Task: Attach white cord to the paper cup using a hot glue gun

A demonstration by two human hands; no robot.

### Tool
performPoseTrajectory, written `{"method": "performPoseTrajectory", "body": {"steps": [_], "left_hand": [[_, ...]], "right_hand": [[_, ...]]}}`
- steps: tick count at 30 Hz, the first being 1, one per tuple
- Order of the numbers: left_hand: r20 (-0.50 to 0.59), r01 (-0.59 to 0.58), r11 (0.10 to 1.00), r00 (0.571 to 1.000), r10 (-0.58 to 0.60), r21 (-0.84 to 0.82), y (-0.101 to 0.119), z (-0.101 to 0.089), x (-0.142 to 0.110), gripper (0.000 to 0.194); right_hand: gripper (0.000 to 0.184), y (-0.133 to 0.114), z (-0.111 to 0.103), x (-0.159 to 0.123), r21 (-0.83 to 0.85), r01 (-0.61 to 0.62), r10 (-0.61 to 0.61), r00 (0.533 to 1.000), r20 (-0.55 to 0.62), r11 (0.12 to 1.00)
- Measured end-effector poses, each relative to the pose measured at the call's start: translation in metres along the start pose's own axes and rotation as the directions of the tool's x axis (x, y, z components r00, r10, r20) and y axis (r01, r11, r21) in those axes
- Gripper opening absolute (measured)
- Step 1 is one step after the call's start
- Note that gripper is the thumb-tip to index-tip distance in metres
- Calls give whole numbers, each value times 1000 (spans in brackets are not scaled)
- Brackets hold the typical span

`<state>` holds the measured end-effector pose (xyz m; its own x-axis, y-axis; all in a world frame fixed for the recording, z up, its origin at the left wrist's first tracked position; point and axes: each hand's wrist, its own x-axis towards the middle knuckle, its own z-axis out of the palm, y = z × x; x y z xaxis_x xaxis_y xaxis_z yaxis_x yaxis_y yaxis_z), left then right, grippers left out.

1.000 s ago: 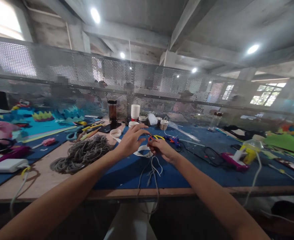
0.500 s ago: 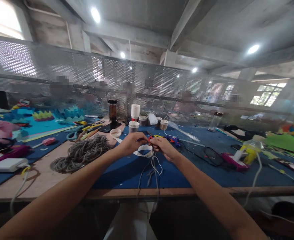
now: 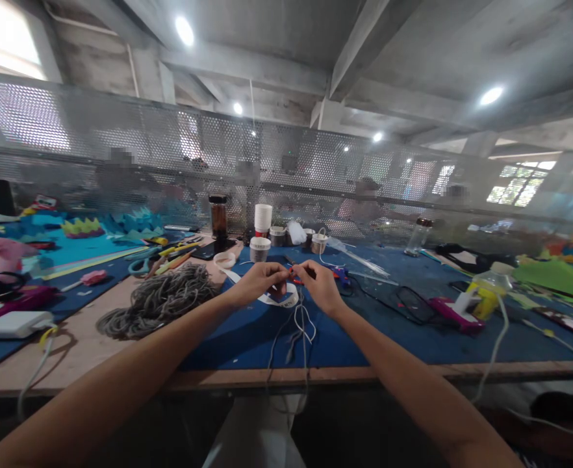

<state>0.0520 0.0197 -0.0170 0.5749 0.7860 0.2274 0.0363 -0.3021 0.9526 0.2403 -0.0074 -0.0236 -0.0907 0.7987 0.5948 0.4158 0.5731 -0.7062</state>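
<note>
Over the middle of the blue mat, my left hand [image 3: 261,283] has its fingers curled together; what they pinch, if anything, is too small to make out. Close beside it, my right hand [image 3: 319,286] is closed in a pinch, with thin grey and white cords [image 3: 300,325] hanging below its fingertips and past the table edge. A small red bit shows between the two hands. Beneath them curves a white printed ribbon [image 3: 286,300], partly hidden by my left hand. Just behind my right hand lies a blue glue gun [image 3: 343,278], partly covered.
A heap of grey cord [image 3: 162,302] lies left of my hands. Paper cups [image 3: 260,249], a dark bottle [image 3: 218,218] and scissors [image 3: 143,265] are farther back. A purple power strip [image 3: 455,315] and a yellow bottle [image 3: 488,292] stand right. A mesh screen [image 3: 306,162] closes the back.
My fingertips have drawn slightly apart, with my left hand shifting a little left and its fingers curling lower. The cords still hang in about the same place.
</note>
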Motion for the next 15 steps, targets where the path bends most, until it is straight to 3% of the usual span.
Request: {"method": "performPoseTrajectory", "body": {"steps": [4,12,15], "left_hand": [[-84,-27,999,996,23,-41,1,5,-1,33],[3,76,977,997,-77,-198,-2,10,-4,39],[-17,98,965,994,-105,-242,-2,13,-5,37]], "right_hand": [[32,-2,1,-2,-2,18,-18,1000,-20,1000],[32,-1,1,-2,73,-18,20,999,-25,997],[33,-1,2,-2,77,-41,45,998,-42,996]]}}
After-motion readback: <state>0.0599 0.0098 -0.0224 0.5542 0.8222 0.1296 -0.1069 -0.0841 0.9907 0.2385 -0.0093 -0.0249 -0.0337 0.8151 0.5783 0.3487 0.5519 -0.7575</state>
